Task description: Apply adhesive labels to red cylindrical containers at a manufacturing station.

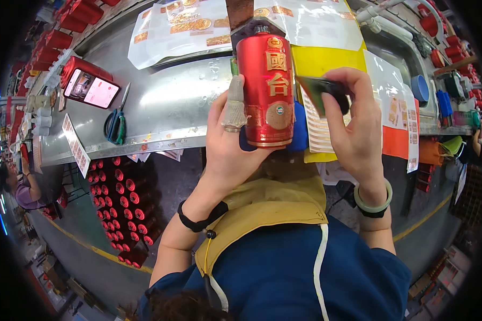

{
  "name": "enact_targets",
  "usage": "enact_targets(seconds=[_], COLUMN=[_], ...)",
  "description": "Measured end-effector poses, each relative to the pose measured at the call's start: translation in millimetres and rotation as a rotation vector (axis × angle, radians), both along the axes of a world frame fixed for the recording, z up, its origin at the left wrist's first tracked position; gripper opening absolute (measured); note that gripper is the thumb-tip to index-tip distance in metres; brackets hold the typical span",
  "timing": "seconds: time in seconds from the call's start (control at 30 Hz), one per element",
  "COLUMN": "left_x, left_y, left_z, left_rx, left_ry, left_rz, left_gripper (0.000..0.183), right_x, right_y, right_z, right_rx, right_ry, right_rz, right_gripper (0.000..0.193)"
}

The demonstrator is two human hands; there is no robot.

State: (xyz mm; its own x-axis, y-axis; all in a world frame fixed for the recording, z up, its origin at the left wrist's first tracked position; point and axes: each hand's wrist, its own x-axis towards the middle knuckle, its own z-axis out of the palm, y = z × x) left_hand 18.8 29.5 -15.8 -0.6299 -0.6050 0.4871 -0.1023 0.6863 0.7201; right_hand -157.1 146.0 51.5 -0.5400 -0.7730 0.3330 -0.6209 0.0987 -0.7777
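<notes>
My left hand [225, 144] is wrapped round the lower part of a glossy red bottle [254, 80] with raised gold characters and a dark neck. A pale knitted cover sits over one of its digits, which presses against the bottle's left side. The bottle's neck points away from me, over the table edge. Just right of it, my right hand [353, 123] pinches a thin, flat dark piece with a greenish face [318, 88]; its exact kind is unclear. That piece is close to the bottle's right side; whether they touch, I cannot tell.
Sheets of gold stickers [193, 24] lie on the metal table [166, 91], some over a yellow sheet [326, 61]. Leftward are scissors [115, 125], a lit phone [92, 88] against a red bottle, and a sticker strip [76, 144]. Red bottles [120, 198] stand below; another person [27, 182] sits far left.
</notes>
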Motion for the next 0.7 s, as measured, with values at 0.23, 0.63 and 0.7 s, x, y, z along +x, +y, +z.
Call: enact_targets(seconds=[0.23, 0.63, 0.7], left_x=[2.7, 17.3, 19.5], left_y=[-1.6, -9.8, -13.8], left_z=[-2.1, -15.3, -22.5], left_rx=[-0.054, 0.253, 0.174], left_ry=[-0.038, -0.155, -0.127], left_rz=[0.018, -0.097, -0.131], left_gripper=[0.110, 0.107, 0.105], right_x=[-4.5, -2.0, -12.7], right_y=[-29.8, 6.4, 10.4], right_z=[7.1, 12.9, 9.0], right_rx=[-0.070, -0.114, -0.131], right_ry=[0.463, 0.028, -0.098], right_rz=[0.386, 0.394, 0.161], right_gripper=[0.034, 0.029, 0.027])
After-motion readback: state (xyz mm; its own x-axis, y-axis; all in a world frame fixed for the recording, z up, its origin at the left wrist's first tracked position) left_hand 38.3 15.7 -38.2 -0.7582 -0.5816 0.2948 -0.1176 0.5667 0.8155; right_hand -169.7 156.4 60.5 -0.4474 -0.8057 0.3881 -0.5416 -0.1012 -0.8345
